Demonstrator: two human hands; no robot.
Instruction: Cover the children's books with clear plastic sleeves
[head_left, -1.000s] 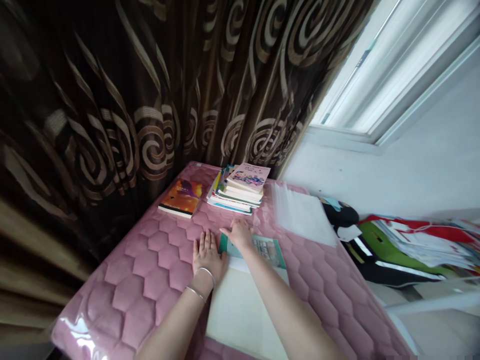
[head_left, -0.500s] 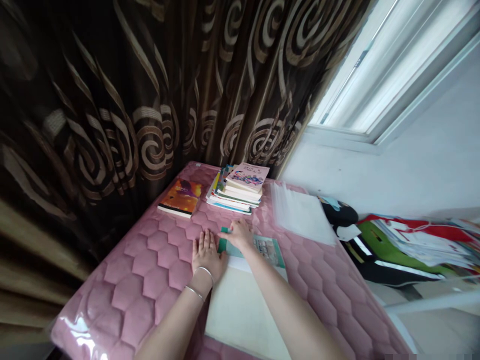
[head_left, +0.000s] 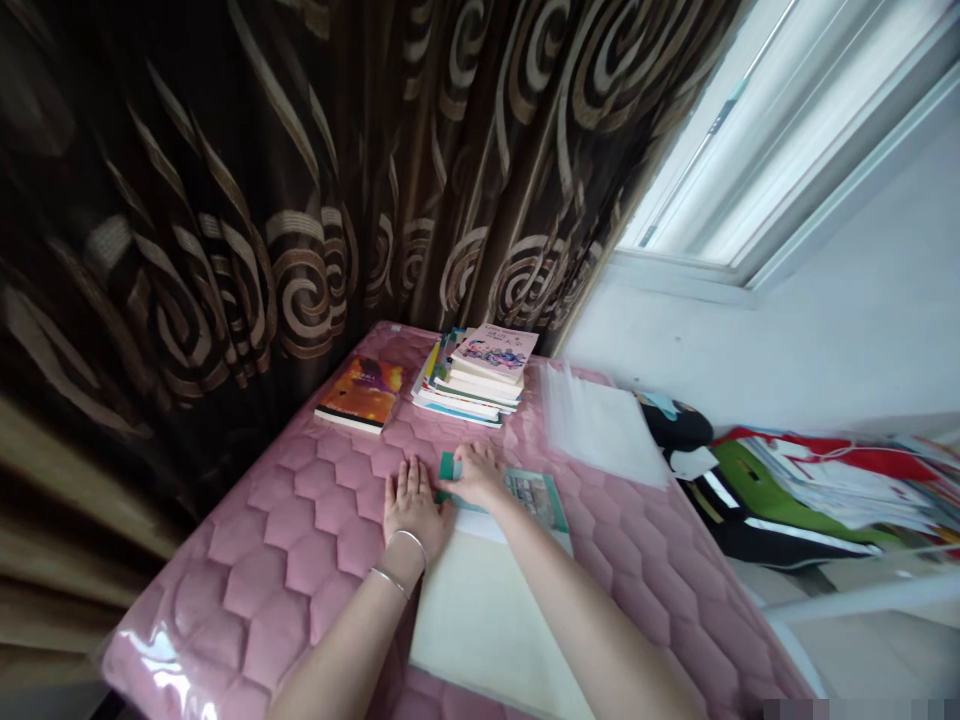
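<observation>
The green book (head_left: 538,497) seemed to be getting smoothed.
The left hand (head_left: 415,516) lay flat, holding nothing; whether the right hand's (head_left: 480,480) grip pinched, I couldn't tell. Next probably needed steady pressing.

The pink, hexagon-quilted cover (head_left: 315,555) looks glossy, like plastic-coated cloth. Near, the cream rectangular sheet (head_left: 476,610) looks matt, like paper, and 2 silver bangles (head_left: 391,581) look like smooth metal. The dark-brown, swirl-patterned curtain (head_left: 300,170), far left, is cloth.

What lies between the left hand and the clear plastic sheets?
The green-edged book, with the right hand over part of it, as the head view shows.
</observation>
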